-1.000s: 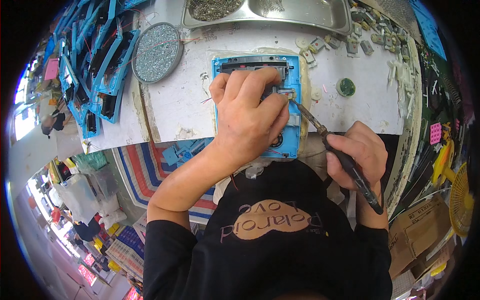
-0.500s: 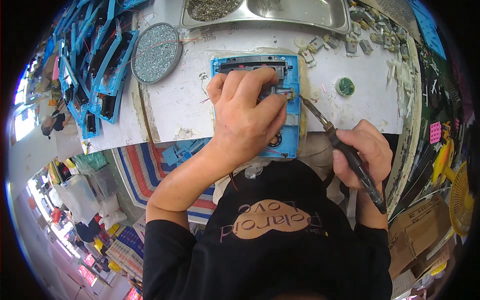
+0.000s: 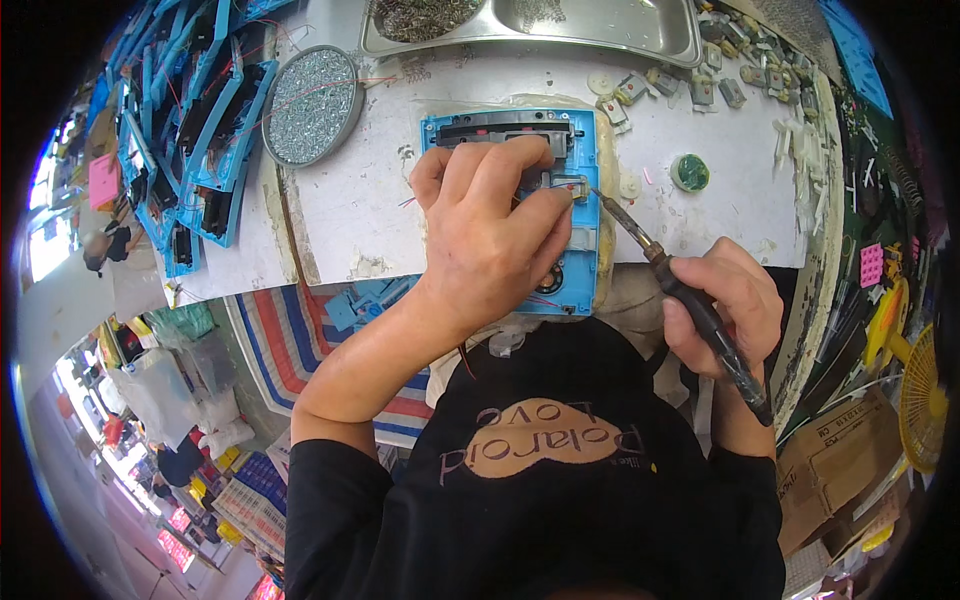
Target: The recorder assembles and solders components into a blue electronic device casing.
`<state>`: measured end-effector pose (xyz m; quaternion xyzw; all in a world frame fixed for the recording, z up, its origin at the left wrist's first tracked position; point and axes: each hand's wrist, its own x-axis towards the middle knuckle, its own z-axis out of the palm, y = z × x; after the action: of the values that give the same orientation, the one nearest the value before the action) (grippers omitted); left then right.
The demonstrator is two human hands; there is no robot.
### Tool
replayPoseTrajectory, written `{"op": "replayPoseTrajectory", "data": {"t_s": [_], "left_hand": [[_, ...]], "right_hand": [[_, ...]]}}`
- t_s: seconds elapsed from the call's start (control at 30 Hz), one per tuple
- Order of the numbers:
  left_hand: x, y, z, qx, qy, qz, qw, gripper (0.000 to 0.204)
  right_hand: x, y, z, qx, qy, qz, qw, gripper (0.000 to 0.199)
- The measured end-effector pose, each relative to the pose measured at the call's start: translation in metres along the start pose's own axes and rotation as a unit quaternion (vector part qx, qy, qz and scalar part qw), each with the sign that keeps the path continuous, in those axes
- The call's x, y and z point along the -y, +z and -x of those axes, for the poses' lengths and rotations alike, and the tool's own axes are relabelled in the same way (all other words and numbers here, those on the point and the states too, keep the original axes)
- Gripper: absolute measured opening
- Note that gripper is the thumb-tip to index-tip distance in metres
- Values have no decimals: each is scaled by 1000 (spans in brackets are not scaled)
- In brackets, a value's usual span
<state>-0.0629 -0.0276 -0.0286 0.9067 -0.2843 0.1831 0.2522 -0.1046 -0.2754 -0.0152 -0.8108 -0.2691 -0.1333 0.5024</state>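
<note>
Blue casing (image 3: 587,150), long axis 12-to-6 o'clock, lies beneath the nearer left hand (image 3: 485,225), its grip indeterminable; at 4 o'clock, the right hand (image 3: 735,300) clasps a soldering iron (image 3: 712,325) aimed toward 11.

Case (image 3: 578,275): blue, open, I see it flat
Soldering iron (image 3: 656,252): dark-handled, slanted, tip at case's right edge
</note>
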Motion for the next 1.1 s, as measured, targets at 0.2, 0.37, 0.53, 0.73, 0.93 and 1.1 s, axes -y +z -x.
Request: {"op": "replayPoseTrajectory", "data": {"t_s": [0.2,0.37,0.53,0.73,0.93,1.1], "left_hand": [[-2,-1,-1,2,-2,-5,1000,22],[-1,-1,-1,-6,2,-2,1000,23],[-1,-1,-1,-3,5,-11,1000,25],[-2,-2,-2,-14,12,-5,1000,31],[31,-47,8,1,-128,-14,992,48],[37,-61,29,110,-165,-47,979,13]], "right_hand": [[1,-3,-1,1,4,6,1000,36],[-1,-3,-1,-2,1,7,1000,35],[-2,-3,0,-2,0,7,1000,35],[-1,-2,-1,-3,1,1,1000,36],[-2,-13,0,-5,15,-3,1000,39],[-5,-12,-2,-13,28,7,999,37]]}}
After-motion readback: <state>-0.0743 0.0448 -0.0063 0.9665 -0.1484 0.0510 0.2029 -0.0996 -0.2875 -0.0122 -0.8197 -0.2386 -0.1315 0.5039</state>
